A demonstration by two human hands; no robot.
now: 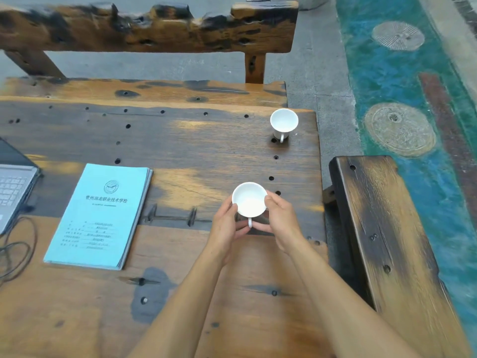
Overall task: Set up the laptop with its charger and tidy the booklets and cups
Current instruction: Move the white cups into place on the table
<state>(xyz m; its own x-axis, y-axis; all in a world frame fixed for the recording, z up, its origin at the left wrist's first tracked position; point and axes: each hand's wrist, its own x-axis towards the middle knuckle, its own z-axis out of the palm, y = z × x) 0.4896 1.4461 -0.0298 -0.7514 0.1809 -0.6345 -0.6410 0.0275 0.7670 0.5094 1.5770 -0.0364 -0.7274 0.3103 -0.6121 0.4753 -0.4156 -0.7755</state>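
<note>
An empty white cup (249, 199) is held upright over the table's right half, its handle toward me. My left hand (227, 226) grips its left side and my right hand (280, 223) grips its right side. A second white cup (284, 120) stands alone near the far right corner, handle toward me. A stack of light blue booklets (100, 215) lies flat left of my hands. An open silver laptop (13, 187) sits at the left edge, with a black charger cable (19, 250) looping below it.
The dark wooden table (180, 148) has bolt holes and a rough right edge. A wooden bench (382, 228) stands close on the right, another bench with a backrest (144, 27) behind the table. Painted green floor lies further right.
</note>
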